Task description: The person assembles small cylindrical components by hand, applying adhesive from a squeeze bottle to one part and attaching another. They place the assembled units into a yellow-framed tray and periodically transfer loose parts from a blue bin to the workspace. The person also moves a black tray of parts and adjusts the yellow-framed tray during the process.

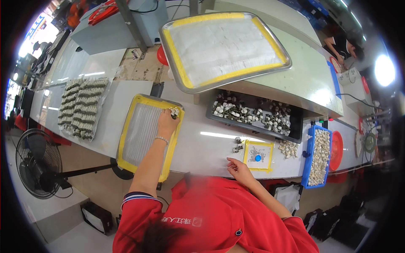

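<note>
My left hand [167,124] reaches over the far right corner of a shallow tray [141,118] edged with yellow tape and lined with ribbed, see-through sheeting. Its fingers close around small pale-and-dark parts [174,111] at that corner; how many they grip is hidden. My right hand [239,169] hovers by the table's front edge, fingers loosely apart and holding nothing. Just beyond it lies a small yellow-taped pad [265,149] with a round blue cap [258,158] on it. A few small dark-and-white parts [238,145] stand left of the pad.
A large yellow-taped metal tray [223,50] rests on the raised shelf. Below it, a black bin [211,114] holds many dark-and-white parts. Right are a pale pile [288,148], a blue tray [306,175] and a red basin [336,149]. Bundled rows [82,107] and a fan [38,164] are left.
</note>
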Tool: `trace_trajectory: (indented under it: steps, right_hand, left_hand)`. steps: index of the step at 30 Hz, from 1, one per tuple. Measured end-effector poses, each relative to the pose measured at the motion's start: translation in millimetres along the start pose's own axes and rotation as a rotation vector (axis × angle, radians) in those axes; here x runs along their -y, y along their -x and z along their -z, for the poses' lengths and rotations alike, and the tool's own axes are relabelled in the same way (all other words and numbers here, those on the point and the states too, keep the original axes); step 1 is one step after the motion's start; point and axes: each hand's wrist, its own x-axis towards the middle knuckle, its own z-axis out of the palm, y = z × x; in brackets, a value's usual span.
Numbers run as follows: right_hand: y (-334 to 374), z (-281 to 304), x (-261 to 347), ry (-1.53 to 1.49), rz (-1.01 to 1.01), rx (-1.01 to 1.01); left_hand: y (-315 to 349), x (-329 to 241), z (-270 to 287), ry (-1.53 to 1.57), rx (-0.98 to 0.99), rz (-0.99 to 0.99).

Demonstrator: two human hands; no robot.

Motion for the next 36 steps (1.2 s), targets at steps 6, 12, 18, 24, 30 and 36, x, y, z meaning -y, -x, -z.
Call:
trace_trajectory:
  steps: [6, 12, 18, 24, 30, 36]
  right_hand:
    - [20, 2, 20, -0.039, -0.068, -0.064]
    - [37, -16, -2, 0.068, -0.106, -0.17]
    - [77, 16, -21, 0.015, -0.3, -0.588]
    - [100, 115, -59, -0.025, -0.295, -0.984]
    - [43, 226, -126, 0.034, -0.226, -1.155]
    - [-29, 276, -139, -0.076, -0.33, -0.837]
  left_hand:
    - [-1, 5, -8, 0.058, 0.01, -0.069]
    - [-2, 6, -2, 0.062, 0.005, -0.084]
    - [26, -35, 33, 0.295, -0.033, 0.059]
    - [61, -81, -3, 0.666, 0.384, 0.04]
    - [9, -121, -33, 0.672, 0.311, 0.178]
    - [-22, -122, -57, 0.418, 0.09, 0.083]
